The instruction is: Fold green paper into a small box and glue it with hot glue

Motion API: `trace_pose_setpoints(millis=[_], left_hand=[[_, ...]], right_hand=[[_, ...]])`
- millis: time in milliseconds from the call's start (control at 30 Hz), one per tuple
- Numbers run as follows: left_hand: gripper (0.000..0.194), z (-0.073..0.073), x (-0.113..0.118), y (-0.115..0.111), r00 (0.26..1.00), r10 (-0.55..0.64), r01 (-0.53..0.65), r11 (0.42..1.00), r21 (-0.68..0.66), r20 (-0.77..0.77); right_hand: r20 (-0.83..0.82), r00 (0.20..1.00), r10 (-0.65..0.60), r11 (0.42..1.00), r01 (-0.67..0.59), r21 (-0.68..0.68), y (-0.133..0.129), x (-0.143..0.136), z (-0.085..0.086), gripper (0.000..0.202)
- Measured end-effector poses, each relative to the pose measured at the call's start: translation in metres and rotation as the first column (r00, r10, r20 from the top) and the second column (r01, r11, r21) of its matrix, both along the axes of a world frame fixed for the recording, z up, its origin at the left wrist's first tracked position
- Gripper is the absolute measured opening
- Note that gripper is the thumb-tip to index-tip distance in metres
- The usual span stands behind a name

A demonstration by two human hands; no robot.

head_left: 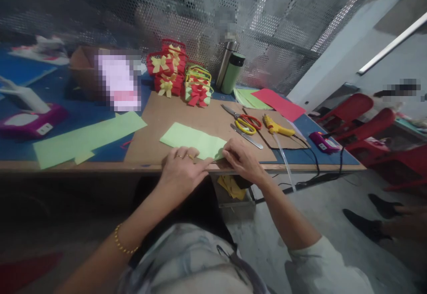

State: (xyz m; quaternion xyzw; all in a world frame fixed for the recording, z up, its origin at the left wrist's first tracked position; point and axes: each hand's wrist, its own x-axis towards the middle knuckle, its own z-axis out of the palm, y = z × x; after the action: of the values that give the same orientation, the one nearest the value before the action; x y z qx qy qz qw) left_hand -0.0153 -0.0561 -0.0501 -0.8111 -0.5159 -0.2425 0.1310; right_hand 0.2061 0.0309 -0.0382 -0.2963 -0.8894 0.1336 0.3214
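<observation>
A light green paper piece (pixel 191 137) lies on the brown cardboard mat (pixel 143 129) by the table's front edge. Across its near edge rests my left hand (pixel 185 167), fingers stretched out and pressing on the paper. At the paper's right end my right hand (pixel 243 160) has curled fingers pinching its near corner. Behind that hand are scissors (pixel 245 120) with red and yellow handles and a flat metal blade tool (pixel 247 136). A yellow glue gun (pixel 279 127) sits further right, a clear glue stick reaching from it over the table edge.
Red paper baskets (pixel 168 69) and green ones (pixel 198 87) with bows stand at the back. Beside them are a green bottle (pixel 232 74) and a steel flask. A long green strip (pixel 86 138) lies left. Red paper (pixel 278 103) and purple sockets (pixel 323 142) are right. A person's feet (pixel 365 223) show below.
</observation>
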Motion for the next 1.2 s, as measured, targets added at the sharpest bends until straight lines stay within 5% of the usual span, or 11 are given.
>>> trace_pose_setpoints(millis=[200,500,1200], left_hand=[[0.029,0.004,0.0,-0.001,0.999,0.01,-0.008,0.999,-0.048,0.046],[0.028,-0.002,0.004,-0.003,0.991,0.016,-0.015,1.0,-0.008,0.13],[0.027,-0.005,0.008,-0.005,0.997,0.017,-0.022,0.998,0.066,0.069]], right_hand=[[0.049,0.993,-0.109,0.988,0.114,-0.108,0.014,-0.008,-0.003,0.022],[0.068,0.976,-0.209,0.977,0.211,-0.025,0.012,-0.014,-0.014,0.023],[0.042,0.985,-0.164,0.981,0.168,-0.094,0.009,-0.008,-0.01,0.018]])
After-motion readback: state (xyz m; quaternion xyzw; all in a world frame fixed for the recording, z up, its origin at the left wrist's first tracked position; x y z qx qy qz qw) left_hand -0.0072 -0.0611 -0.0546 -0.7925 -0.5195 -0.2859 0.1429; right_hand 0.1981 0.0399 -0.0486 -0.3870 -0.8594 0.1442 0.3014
